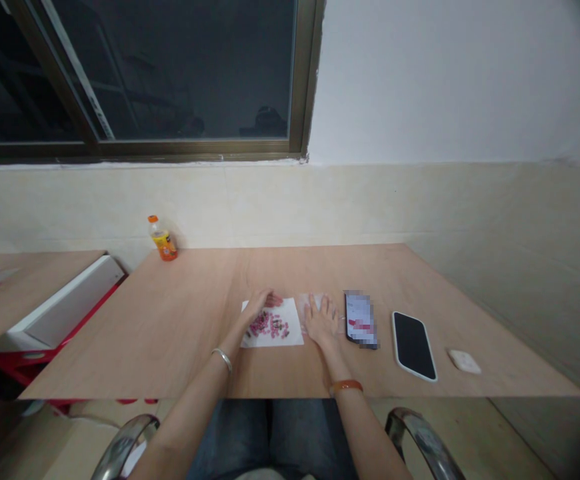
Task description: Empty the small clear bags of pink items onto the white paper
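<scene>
A white sheet of paper [286, 339] lies on the wooden table [200, 287], with many small pink and dark red pieces [269, 325] spread over it. They are too small to name for certain. My left hand [261, 301] reaches over the sheet's upper left part, fingers stretched toward the right, just beyond the pieces. Flat beside the sheet, my right hand [323, 321] rests with fingers spread on a thin, see-through plastic piece [304, 308]. That plastic is mostly covered by the hand.
Right of my hands lie a phone with a lit, blurred screen [361, 320], a dark-screened device with a white edge [414, 345] and a small white case [465, 361]. An orange-capped drink bottle [163, 240] stands at the back left. Metal chair armrests [423, 437] flank me.
</scene>
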A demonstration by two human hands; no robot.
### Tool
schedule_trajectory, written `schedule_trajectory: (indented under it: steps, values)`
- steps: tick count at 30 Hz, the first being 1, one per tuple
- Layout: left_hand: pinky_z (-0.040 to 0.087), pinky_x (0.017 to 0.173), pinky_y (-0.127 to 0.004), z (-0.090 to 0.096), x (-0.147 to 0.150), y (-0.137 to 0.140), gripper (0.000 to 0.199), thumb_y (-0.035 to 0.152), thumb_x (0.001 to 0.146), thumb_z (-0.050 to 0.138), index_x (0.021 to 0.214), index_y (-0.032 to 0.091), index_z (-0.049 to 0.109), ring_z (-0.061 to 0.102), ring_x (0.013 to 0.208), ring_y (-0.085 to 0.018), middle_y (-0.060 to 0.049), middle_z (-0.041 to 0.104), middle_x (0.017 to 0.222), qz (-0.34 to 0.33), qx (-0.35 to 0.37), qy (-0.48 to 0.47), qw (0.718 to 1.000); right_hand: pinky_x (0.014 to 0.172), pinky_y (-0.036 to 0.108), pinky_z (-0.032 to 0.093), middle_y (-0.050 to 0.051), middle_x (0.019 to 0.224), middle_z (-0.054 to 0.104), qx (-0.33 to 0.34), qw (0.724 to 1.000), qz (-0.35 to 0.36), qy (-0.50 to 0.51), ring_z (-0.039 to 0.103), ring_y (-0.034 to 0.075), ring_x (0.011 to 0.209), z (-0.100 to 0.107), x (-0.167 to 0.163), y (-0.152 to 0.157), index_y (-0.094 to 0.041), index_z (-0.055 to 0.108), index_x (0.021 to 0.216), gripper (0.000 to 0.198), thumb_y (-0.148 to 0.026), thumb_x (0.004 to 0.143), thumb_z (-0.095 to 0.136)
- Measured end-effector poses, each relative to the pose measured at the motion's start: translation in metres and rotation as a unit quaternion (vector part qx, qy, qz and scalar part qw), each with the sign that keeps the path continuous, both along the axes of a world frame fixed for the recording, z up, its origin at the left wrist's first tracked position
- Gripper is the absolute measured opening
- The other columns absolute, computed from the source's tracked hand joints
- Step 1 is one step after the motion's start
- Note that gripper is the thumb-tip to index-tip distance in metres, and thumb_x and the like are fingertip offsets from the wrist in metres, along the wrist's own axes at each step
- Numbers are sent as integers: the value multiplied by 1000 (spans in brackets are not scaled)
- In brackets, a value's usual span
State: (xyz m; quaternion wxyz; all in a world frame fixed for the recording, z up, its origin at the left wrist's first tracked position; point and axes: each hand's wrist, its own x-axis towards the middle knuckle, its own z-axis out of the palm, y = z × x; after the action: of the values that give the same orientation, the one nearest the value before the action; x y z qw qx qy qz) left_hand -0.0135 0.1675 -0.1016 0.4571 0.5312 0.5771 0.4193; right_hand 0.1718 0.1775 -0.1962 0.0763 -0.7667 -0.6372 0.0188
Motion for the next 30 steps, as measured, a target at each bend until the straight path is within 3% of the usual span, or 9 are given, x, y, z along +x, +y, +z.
schedule_trajectory:
  steps: [5,7,11,17,22,26,30]
  values:
    - [50,81,-40,-7,-2,8,30,33,86,52,110,14,54,58,95,-19,-7,58,110,-21,17,0,1000,105,48,7,14,149,19,-1,1000,2,3,14,30,136,8,-2,-1,-27,23,141,51,-44,93,23]
    - [48,83,-37,-11,-4,8,24,32,87,49,97,14,61,59,91,-18,-7,63,100,-22,28,1,999,105,49,7,14,149,20,-2,1000,2,6,15,30,136,11,-2,-1,-28,23,141,51,-43,93,24]
    - [45,83,-31,-17,-2,0,31,33,82,45,71,17,69,61,87,-20,-6,69,85,6,52,-3,999,106,47,7,13,150,17,-38,999,-3,20,13,28,137,16,-2,1,-27,19,142,52,-44,93,24]
    - [44,84,-32,-22,3,-15,36,39,79,45,84,14,70,63,91,-23,-10,70,91,77,83,-33,993,107,47,6,12,151,13,-66,995,-9,75,12,29,137,25,0,0,-25,16,143,57,-48,92,22]
    - [44,84,-34,-25,-1,-31,43,43,80,39,89,12,68,62,93,-23,-13,69,95,135,101,-44,985,109,40,12,7,150,18,-16,992,4,123,15,24,137,42,5,-7,-21,15,144,59,-47,91,19]
    - [45,76,-32,-23,4,-42,34,39,77,46,80,14,69,63,82,-22,-10,69,85,122,108,-31,986,108,37,14,9,150,17,-3,992,11,122,13,24,137,54,7,-18,-17,21,143,65,-50,88,30]
    - [44,74,-31,-19,20,-48,25,32,75,50,73,15,68,61,75,-20,-7,68,74,96,114,-18,989,105,48,16,17,148,20,-29,993,4,116,14,32,136,57,-2,-29,-14,24,142,77,-57,81,42]
